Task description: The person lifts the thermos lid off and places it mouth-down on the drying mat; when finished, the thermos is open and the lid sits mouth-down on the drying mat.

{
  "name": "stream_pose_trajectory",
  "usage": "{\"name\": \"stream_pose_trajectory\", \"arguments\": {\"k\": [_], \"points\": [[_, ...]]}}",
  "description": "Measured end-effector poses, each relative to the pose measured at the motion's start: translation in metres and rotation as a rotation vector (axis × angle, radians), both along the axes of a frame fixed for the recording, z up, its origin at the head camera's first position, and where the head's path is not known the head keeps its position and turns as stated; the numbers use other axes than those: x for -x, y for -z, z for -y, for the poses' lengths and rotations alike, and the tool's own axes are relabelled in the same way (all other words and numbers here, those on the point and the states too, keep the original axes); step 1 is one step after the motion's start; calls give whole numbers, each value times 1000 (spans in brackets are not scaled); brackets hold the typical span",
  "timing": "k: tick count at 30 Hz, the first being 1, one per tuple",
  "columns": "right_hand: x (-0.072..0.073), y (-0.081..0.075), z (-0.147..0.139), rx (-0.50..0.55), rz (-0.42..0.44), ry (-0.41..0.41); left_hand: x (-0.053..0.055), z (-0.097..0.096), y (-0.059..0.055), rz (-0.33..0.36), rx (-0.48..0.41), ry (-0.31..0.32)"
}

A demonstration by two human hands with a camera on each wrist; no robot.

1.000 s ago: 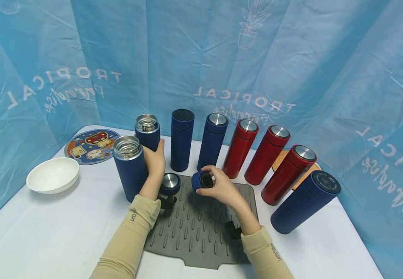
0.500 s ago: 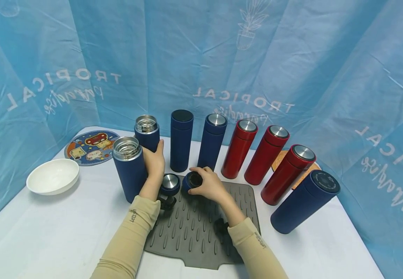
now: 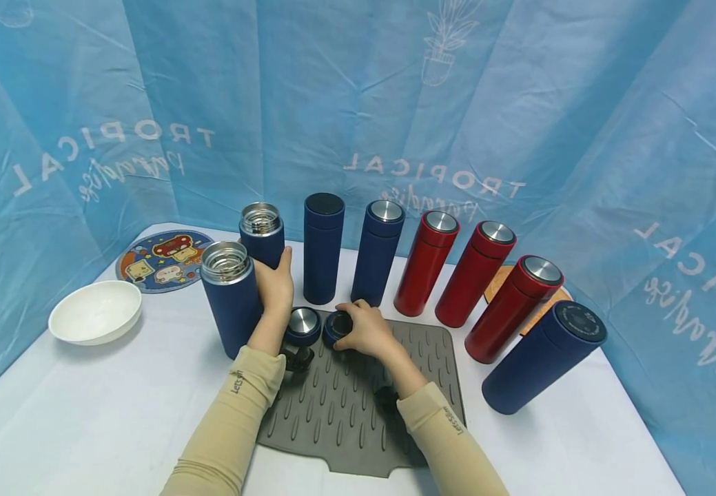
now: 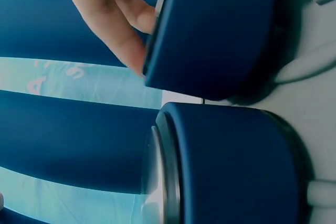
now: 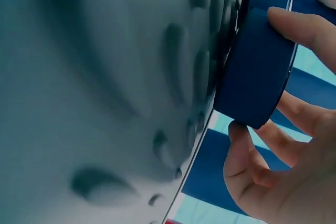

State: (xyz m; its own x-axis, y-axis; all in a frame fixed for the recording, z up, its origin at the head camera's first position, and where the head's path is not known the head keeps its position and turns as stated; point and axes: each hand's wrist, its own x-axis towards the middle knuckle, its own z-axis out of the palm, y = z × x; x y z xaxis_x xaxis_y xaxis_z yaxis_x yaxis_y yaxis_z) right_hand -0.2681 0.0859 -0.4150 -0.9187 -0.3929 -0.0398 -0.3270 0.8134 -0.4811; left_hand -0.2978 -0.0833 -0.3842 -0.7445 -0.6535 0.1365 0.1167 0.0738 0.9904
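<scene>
We see the right hand (image 3: 366, 329) pinching the black-topped cap (image 5: 255, 69) by its side, down at the grey mat (image 3: 333, 420); just left stands the steel-topped cap (image 3: 303, 326). Farther left, our left hand (image 3: 273, 286) grasps the far open bottle (image 3: 263, 249), its thumb along the right side; the near open bottle (image 3: 233, 310) stands in front and hides the fingers. Left of these we have a white bowl (image 3: 94, 313), with a round placemat (image 3: 162, 262) beyond. From near right to far centre run a lone blue bottle (image 3: 540, 359), three red bottles (image 3: 474, 279) and two blue bottles (image 3: 323, 255).

Compared with a second ago, we find the black-topped cap lower and farther left, closer to the steel-topped cap; the left hand keeps its place.

The mat lies on a white table (image 3: 85, 413), and a blue curtain (image 3: 320, 89) with reversed lettering closes off the far side.
</scene>
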Motion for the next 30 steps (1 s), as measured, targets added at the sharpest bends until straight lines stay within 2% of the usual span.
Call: {"name": "stream_pose_trajectory", "arguments": {"k": [11, 19, 23, 30], "points": [[-2, 1, 3, -38, -21, -10, 0, -3, 0, 13, -6, 10], [-3, -3, 0, -29, 33, -20, 1, -2, 1, 5, -5, 4], [-4, -8, -10, 79, 98, 6, 2, -2, 1, 5, -9, 9], [-9, -15, -44, 425, 152, 94, 1, -1, 2, -9, -16, -1]]}}
